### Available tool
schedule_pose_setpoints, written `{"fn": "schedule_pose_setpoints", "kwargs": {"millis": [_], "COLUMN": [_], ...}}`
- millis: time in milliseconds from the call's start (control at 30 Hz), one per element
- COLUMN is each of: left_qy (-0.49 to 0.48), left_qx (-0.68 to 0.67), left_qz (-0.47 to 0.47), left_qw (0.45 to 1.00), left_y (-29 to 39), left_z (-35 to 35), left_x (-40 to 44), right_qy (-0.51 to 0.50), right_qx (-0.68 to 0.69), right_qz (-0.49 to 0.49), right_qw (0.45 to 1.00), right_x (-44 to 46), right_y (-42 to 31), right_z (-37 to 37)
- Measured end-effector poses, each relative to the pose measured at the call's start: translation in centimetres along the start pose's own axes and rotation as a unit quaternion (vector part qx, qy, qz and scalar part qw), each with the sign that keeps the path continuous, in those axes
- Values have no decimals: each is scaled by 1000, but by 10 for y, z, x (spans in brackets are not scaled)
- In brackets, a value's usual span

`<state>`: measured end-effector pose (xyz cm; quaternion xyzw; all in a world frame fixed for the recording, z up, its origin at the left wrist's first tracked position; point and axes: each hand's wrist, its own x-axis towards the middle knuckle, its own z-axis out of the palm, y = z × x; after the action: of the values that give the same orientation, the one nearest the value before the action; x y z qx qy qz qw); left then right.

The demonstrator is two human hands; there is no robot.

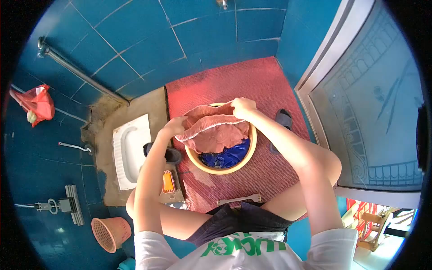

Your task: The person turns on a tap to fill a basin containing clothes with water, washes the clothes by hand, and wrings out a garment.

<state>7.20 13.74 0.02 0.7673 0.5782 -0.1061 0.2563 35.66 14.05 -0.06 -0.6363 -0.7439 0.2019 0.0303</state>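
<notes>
A pink garment (216, 134) with a gathered, elastic-looking edge is stretched between my two hands above a yellow basin (221, 171). My left hand (174, 127) grips its left end, and my right hand (243, 108) grips the upper right end. The lower part of the garment hangs into the basin. Beneath it, dark blue wet cloth (231, 156) lies in the basin. Part of the basin's far rim is hidden behind the garment.
Red mat (270, 180) under the basin; white squat toilet (131, 153) at left, with a dark slipper (173, 155) and orange brush (168, 182) beside it. Pink basket (111, 234) lower left, grey slipper (283, 118) and glass door (373, 112) at right.
</notes>
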Motion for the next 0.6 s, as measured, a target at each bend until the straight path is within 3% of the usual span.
{"fn": "schedule_pose_setpoints", "kwargs": {"millis": [200,300,433,500,600], "left_qy": [44,1,55,103,113], "left_qx": [-182,-286,-272,-192,-251], "left_qz": [50,49,71,67,68], "left_qw": [981,957,958,974,959], "left_y": [42,83,93,118,143], "left_z": [-66,-104,-132,-157,-172], "left_x": [-42,-67,-76,-96,-119], "right_qy": [68,88,140,156,180], "right_qx": [61,63,73,73,105], "right_qz": [-61,-100,-144,-154,-163], "right_qw": [994,989,977,973,964], "right_x": [-22,-36,-58,-58,-55], "right_y": [-32,-53,-80,-88,-92], "right_z": [-69,-103,-151,-169,-184]}}
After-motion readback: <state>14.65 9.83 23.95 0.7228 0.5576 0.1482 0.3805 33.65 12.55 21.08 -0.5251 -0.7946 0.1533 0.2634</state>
